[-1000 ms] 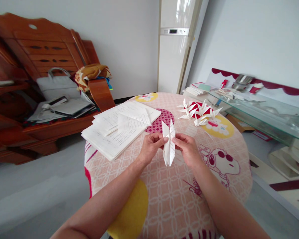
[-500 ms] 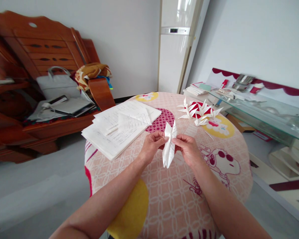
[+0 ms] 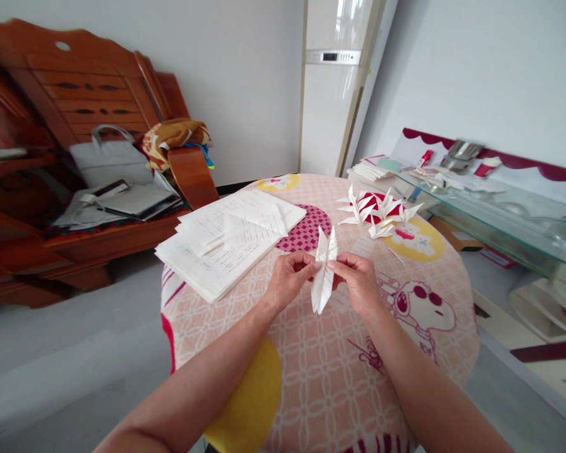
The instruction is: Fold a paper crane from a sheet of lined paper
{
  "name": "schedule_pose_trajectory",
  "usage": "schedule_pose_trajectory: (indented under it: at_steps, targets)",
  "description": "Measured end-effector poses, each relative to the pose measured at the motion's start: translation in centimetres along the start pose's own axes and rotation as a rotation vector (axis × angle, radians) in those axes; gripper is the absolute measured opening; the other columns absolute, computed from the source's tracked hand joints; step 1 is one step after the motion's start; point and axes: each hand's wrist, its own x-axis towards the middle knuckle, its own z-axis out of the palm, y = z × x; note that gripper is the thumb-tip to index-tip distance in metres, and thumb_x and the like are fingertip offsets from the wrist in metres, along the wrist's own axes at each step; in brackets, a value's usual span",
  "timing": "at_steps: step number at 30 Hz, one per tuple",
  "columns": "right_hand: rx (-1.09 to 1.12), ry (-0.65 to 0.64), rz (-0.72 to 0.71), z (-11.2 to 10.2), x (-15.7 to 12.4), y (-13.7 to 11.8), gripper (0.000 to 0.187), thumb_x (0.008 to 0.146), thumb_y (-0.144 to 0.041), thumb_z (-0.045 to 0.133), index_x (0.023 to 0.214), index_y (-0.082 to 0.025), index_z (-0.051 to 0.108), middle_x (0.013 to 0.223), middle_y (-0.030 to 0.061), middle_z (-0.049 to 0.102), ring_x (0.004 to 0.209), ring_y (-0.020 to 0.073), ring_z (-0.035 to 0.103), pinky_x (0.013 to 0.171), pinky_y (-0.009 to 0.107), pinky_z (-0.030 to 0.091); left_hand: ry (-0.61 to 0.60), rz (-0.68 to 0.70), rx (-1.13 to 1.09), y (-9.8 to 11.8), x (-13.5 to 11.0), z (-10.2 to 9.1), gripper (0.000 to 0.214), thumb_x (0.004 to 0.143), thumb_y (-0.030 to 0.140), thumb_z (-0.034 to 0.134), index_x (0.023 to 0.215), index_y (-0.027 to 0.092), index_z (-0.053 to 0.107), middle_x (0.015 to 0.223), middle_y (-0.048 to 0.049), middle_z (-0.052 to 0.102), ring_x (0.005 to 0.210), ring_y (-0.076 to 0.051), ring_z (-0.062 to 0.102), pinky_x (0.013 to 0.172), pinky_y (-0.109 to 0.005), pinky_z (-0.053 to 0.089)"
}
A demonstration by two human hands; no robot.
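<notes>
Above the middle of the table, my left hand [image 3: 293, 274] and my right hand [image 3: 357, 277] pinch a folded piece of white paper [image 3: 323, 280] from its two sides. The paper is long and narrow, with two points at the top split apart and faint writing on its surface. Both thumbs press on its near face; the other fingers are partly hidden behind it. Several folded paper cranes [image 3: 382, 206] lie grouped at the far right of the table. To the left of my hands rests a stack of handwritten sheets [image 3: 226, 251], with a loose square sheet [image 3: 255, 226] on top.
A patterned pink cloth [image 3: 321, 377] covers the round table. Beside it on the right stands a glass shelf [image 3: 500, 214] with small items. A wooden bench [image 3: 94, 94] holding a grey bag [image 3: 108, 157] is at the left, and a tall white cabinet unit [image 3: 327, 113] stands behind.
The folded paper has turned slightly, and its two top points have spread wider apart. Both hands keep their hold and have shifted a little to the right.
</notes>
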Motion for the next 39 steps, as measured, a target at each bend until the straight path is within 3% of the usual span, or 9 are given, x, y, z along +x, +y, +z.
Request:
schedule_pose_trajectory:
  at_steps: [7, 19, 22, 27, 39]
  targets:
    - [-0.018, -0.031, -0.017, 0.2, -0.1, -0.1, 0.021, 0.069, -0.034, 0.078, 0.061, -0.018, 0.066, 0.053, -0.0007, 0.064, 0.045, 0.0126, 0.056, 0.045, 0.024, 0.045, 0.086, -0.036, -0.046, 0.0, 0.0, 0.1, 0.032, 0.075, 0.037, 0.077, 0.06, 0.014, 0.061, 0.056, 0.0003, 0.061, 0.051, -0.01, 0.054, 0.053, -0.022, 0.042]
    - [0.019, -0.085, 0.008, 0.3, -0.2, 0.2, 0.019, 0.069, -0.031, 0.078, 0.063, -0.018, 0.066, 0.055, -0.0003, 0.066, 0.046, 0.0128, 0.058, 0.045, 0.024, 0.047, 0.198, 0.038, 0.046, 0.1, -0.3, 0.2, 0.031, 0.071, 0.032, 0.078, 0.06, 0.016, 0.055, 0.055, 0.0033, 0.054, 0.049, -0.007, 0.045, 0.047, -0.02, 0.033]
    - [0.054, -0.117, 0.032, 0.2, -0.2, 0.4, 0.019, 0.07, -0.033, 0.078, 0.067, -0.017, 0.068, 0.058, -0.0001, 0.067, 0.048, 0.0132, 0.059, 0.046, 0.025, 0.049, 0.171, 0.043, -0.007, 0.1, -0.4, 0.3, 0.032, 0.072, 0.032, 0.079, 0.063, 0.016, 0.054, 0.058, 0.0024, 0.056, 0.05, -0.007, 0.048, 0.048, -0.02, 0.036]
    - [0.097, -0.155, 0.061, 0.0, -0.1, 0.7, 0.02, 0.07, -0.035, 0.08, 0.072, -0.016, 0.073, 0.062, 0.0001, 0.067, 0.053, 0.0128, 0.06, 0.048, 0.024, 0.048, 0.092, 0.031, -0.208, 0.1, -0.5, 0.7, 0.04, 0.07, 0.031, 0.084, 0.085, 0.02, 0.048, 0.066, 0.0047, 0.061, 0.055, -0.01, 0.059, 0.054, -0.021, 0.048]
    - [0.084, -0.066, -0.001, 0.3, -0.1, 1.5, 0.019, 0.068, -0.033, 0.08, 0.068, -0.016, 0.071, 0.059, -0.0007, 0.065, 0.052, 0.0128, 0.055, 0.052, 0.026, 0.046, 0.04, 0.05, -0.23, 0.0, -0.5, 0.7, 0.04, 0.075, 0.031, 0.083, 0.095, 0.019, 0.051, 0.066, 0.0035, 0.063, 0.057, -0.01, 0.061, 0.055, -0.019, 0.046]
